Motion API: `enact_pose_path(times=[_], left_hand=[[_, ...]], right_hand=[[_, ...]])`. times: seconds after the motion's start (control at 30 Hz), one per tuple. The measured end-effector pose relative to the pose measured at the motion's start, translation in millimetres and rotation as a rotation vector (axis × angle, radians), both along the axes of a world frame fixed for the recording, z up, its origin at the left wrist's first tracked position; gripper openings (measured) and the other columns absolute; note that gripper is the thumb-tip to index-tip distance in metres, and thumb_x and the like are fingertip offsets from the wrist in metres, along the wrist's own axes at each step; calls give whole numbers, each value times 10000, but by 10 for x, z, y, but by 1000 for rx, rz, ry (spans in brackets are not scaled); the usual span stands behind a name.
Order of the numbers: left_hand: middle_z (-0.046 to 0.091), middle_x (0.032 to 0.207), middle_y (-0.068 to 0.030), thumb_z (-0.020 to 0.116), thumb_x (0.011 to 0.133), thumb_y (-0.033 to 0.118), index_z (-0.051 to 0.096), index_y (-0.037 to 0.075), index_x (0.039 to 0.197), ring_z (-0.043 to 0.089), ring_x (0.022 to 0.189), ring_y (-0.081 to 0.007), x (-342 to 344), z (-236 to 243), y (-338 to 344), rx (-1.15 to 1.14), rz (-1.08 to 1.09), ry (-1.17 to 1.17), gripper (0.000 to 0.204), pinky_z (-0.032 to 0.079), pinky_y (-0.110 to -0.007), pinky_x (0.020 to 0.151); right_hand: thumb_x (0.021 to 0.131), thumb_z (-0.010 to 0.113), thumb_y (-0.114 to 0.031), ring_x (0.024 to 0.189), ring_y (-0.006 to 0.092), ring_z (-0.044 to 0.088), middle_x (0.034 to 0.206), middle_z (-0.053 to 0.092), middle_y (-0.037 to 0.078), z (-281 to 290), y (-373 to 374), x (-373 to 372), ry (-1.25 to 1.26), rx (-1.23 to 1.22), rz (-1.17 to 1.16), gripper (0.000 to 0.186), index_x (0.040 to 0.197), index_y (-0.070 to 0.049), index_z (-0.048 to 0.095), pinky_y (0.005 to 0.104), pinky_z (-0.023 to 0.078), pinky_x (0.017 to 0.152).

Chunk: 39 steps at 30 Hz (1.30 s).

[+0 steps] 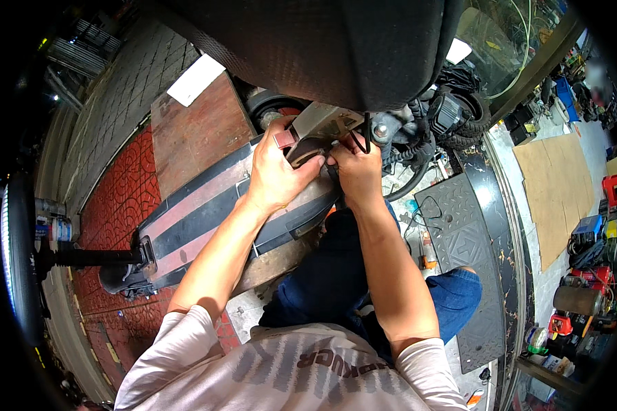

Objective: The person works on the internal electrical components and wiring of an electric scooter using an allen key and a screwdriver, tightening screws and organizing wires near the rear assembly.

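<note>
A scooter's long deck [206, 212], striped in black and faded red, runs from lower left to the centre. At its inner end is a worn metal bracket [325, 122] with a small reddish block [284, 139] on its left side. My left hand [274, 168] curls round the bracket's left side, its thumb pressed on a dark curved part [307, 152]. Close beside it, my right hand [358, 168] is closed in a pinch, near a thin black cable [368, 130]. What lies between its fingertips is hidden.
A big black padded seat [322, 48] overhangs my hands. Greasy mechanical parts [397, 133] and a black tyre [469, 113] lie to the right. A dark ramp mat [459, 253], a cardboard sheet [555, 185] and cluttered tools [583, 294] are farther right. A reddish board [202, 130] is at left.
</note>
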<state>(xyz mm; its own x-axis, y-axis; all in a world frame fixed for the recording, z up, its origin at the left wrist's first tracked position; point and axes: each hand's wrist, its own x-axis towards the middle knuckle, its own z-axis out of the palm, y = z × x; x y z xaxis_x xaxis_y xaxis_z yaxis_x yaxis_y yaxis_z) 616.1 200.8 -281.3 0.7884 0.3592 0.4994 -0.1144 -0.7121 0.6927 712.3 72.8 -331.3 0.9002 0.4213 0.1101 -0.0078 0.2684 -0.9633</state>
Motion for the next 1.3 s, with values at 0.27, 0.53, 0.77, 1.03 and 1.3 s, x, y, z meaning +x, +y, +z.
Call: enact_pose_path(times=[0.27, 0.53, 0.77, 1.03, 1.3], left_hand=[[690, 1243, -127, 870, 759, 78, 686, -18, 1244, 681, 1130, -237, -15, 40, 11, -160, -69, 35, 527, 507, -344, 1003], [669, 1267, -113, 844, 773, 68, 679, -44, 1244, 643, 1159, -212, -13, 9, 41, -268, -139, 38, 512, 489, -340, 1022], [661, 1289, -158, 821, 789, 177, 582, -77, 1340, 656, 1165, -238, -50, 30, 159, -571, -351, 35, 652, 475, -361, 1071], [710, 1200, -179, 604, 1014, 554, 543, -67, 1362, 701, 1106, -262, 5, 159, 89, -1260, -471, -64, 715, 560, -373, 995], [728, 1046, -107, 561, 1052, 254, 703, -51, 1143, 661, 824, -126, 221, 197, 171, -1100, -166, 49, 349, 532, -278, 769]], right_hand=[[895, 663, -41, 654, 94, 598, 791, 707, 28, 0, -42, -1, -25, -61, 11, 126, 994, 0, 729, 286, 485, 622], [888, 672, -40, 621, 87, 591, 745, 680, 16, 36, -33, -43, -37, -40, -32, 93, 960, 0, 714, 281, 468, 591], [863, 674, -24, 599, 116, 597, 688, 659, 49, 7, -19, -20, -59, -70, -34, 76, 928, 6, 699, 302, 470, 584], [860, 673, -6, 602, 103, 585, 695, 653, 52, 31, -31, -50, -73, -86, -61, 73, 931, 4, 687, 299, 455, 577], [913, 632, -25, 631, 99, 593, 719, 654, 29, 120, -75, -62, -31, -130, -29, 93, 948, 28, 700, 271, 459, 603]])
